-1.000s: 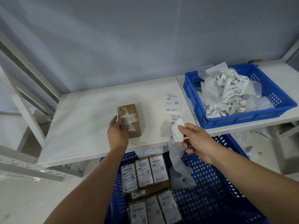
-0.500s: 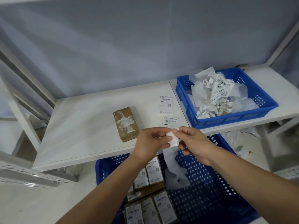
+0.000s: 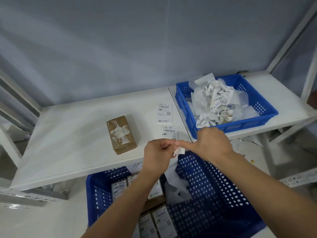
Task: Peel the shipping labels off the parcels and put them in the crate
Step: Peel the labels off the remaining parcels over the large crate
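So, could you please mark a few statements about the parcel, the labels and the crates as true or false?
1. The parcel on the shelf carries an intact printed label. False: only torn white residue shows on its top.
2. The left hand and right hand hold a white scrap between them. True.
3. The shelf crate is empty. False: it holds crumpled labels.
4. Two flat labels lie on the shelf between parcel and shelf crate. True.

Single head-worn view — looks forward and down, close over the shelf (image 3: pixel 68 143).
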